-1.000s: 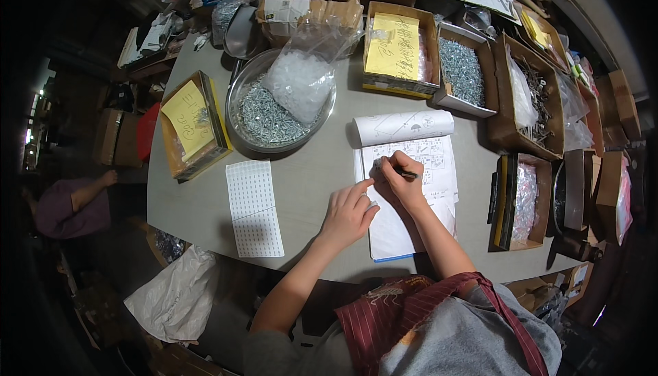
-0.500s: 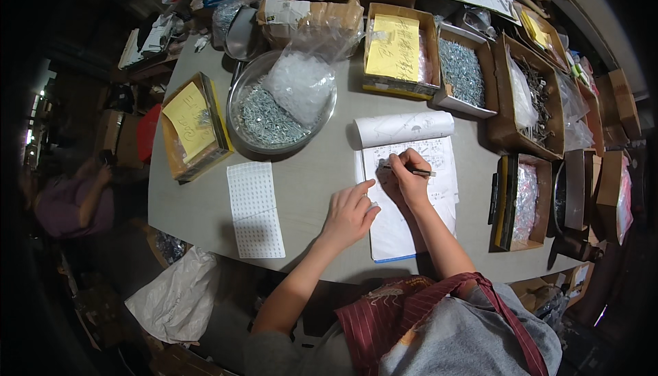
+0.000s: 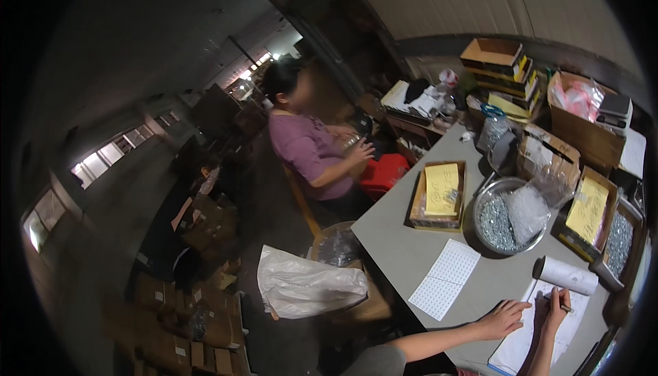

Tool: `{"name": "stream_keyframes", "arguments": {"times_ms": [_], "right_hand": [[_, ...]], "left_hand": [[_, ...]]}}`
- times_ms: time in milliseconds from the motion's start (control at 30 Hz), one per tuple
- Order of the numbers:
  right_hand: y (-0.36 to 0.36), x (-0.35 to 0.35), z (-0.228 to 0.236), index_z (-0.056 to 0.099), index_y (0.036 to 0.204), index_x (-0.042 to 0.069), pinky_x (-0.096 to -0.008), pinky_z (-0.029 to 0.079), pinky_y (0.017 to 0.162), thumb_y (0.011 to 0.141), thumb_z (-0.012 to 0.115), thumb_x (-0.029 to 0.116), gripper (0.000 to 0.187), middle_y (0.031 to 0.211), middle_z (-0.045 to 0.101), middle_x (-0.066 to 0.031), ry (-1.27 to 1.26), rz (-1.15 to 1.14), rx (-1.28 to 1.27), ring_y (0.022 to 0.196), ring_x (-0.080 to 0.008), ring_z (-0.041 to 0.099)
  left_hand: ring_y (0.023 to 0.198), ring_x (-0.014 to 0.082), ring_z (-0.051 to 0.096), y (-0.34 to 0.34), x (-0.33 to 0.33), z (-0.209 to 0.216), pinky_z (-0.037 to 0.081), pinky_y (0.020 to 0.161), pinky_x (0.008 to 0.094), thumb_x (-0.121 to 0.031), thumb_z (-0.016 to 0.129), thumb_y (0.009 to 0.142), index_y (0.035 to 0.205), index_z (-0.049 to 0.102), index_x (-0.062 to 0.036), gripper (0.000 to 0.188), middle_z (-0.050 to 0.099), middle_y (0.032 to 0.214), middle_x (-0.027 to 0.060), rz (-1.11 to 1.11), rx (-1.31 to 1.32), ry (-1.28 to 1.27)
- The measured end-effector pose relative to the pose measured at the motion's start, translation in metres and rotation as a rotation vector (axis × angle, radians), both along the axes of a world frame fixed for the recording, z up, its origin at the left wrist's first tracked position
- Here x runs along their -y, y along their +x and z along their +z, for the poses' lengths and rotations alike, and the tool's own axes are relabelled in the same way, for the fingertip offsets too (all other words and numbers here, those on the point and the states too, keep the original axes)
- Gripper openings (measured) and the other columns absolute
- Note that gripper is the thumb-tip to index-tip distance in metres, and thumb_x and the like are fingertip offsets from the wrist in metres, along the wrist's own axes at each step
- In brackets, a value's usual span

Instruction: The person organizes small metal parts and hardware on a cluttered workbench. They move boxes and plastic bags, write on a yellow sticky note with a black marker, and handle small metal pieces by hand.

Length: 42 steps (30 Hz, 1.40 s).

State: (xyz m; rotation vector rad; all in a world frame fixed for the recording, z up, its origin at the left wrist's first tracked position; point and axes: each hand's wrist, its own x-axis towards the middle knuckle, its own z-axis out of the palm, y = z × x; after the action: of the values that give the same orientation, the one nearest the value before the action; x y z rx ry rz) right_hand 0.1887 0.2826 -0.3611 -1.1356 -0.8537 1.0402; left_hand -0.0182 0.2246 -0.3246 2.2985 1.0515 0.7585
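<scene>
My right hand [image 3: 556, 314] is closed around a dark pen [image 3: 566, 308] over a pad of paper [image 3: 508, 353], whose top sheets are rolled back at the far end. Beside it my left hand [image 3: 504, 318] rests on the pad's left edge, fingers stretched and loosely apart. To the left lies a white sheet [image 3: 445, 280] with rows of small print. Beyond the hands stands a round metal bowl [image 3: 476, 231] of small shiny metal parts, with a clear plastic bag [image 3: 528, 213] on top.
Open boxes with yellow notes stand left [image 3: 417, 210] and right [image 3: 587, 206] of the bowl. A tray of metal parts [image 3: 618, 244] sits far right. A white sack [image 3: 308, 281] lies over a carton left of the table. A seated co-worker [image 3: 308, 143] in purple is beyond it, beside a red container [image 3: 385, 174].
The view has swung left and up, so the table and my hands now appear at lower right and the co-worker shows more fully. The pen stays in my right hand.
</scene>
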Motion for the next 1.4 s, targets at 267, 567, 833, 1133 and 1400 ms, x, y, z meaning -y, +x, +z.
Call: {"name": "stream_keyframes", "arguments": {"times_ms": [267, 567, 833, 1133, 1400], "right_hand": [[0.011, -0.001, 0.002, 0.04, 0.069, 0.016, -0.0233, 0.022, 0.05, 0.098, 0.067, 0.024, 0.04, 0.063, 0.035, 0.0082, -0.117, 0.092, -0.12, 0.057, -0.0027, 0.028], [0.017, 0.102, 0.074, 0.061, 0.104, 0.002, -0.0426, 0.052, 0.087, 0.102, 0.056, 0.031, 0.029, 0.089, 0.059, -0.0096, -0.289, 0.182, -0.193, 0.082, -0.0199, 0.059], [0.081, 0.157, 0.095, 0.051, 0.132, 0.002, -0.0357, 0.054, 0.088, 0.104, 0.053, 0.032, 0.041, 0.11, 0.061, -0.0139, -0.478, 0.183, 0.256, 0.103, -0.0227, 0.059], [0.081, 0.182, 0.127, 0.052, 0.128, -0.004, -0.0295, 0.055, 0.078, 0.106, 0.049, 0.029, 0.04, 0.096, 0.065, -0.0148, -0.518, 0.149, 0.076, 0.092, -0.0195, 0.063], [0.096, 0.188, 0.117, 0.06, 0.1, 0.002, -0.0437, 0.05, 0.077, 0.102, 0.055, 0.029, 0.027, 0.091, 0.066, -0.0176, -0.128, 0.264, 1.054, 0.079, -0.0286, 0.061]], "left_hand": [[0.128, 0.0327, 0.043, 0.001, 0.004, -0.005, 0.035, 0.107, 0.0459, -0.021, 0.059, 0.097, 0.106, 0.06, 0.0054, 0.028, 0.044, 0.145, 0.0158, 0.036, -0.028, 0.041], [0.129, 0.0331, 0.043, 0.001, 0.009, -0.017, 0.035, 0.106, 0.0475, -0.021, 0.06, 0.096, 0.105, 0.062, 0.0043, 0.027, 0.044, 0.145, 0.0157, 0.089, -0.021, 0.076], [0.127, 0.0357, 0.044, 0.005, 0.009, -0.013, 0.035, 0.107, 0.0471, -0.018, 0.061, 0.095, 0.1, 0.057, 0.0039, 0.022, 0.047, 0.14, 0.0184, 0.084, -0.035, 0.166], [0.124, 0.0348, 0.047, 0.005, 0.01, -0.011, 0.037, 0.105, 0.0473, -0.021, 0.06, 0.096, 0.103, 0.057, 0.0028, 0.025, 0.047, 0.144, 0.0164, 0.093, -0.131, 0.198], [0.124, 0.0352, 0.048, 0.008, 0.009, -0.005, 0.038, 0.105, 0.0477, -0.022, 0.06, 0.096, 0.1, 0.058, 0.0027, 0.025, 0.048, 0.143, 0.0165, 0.095, -0.144, 0.226]]}}
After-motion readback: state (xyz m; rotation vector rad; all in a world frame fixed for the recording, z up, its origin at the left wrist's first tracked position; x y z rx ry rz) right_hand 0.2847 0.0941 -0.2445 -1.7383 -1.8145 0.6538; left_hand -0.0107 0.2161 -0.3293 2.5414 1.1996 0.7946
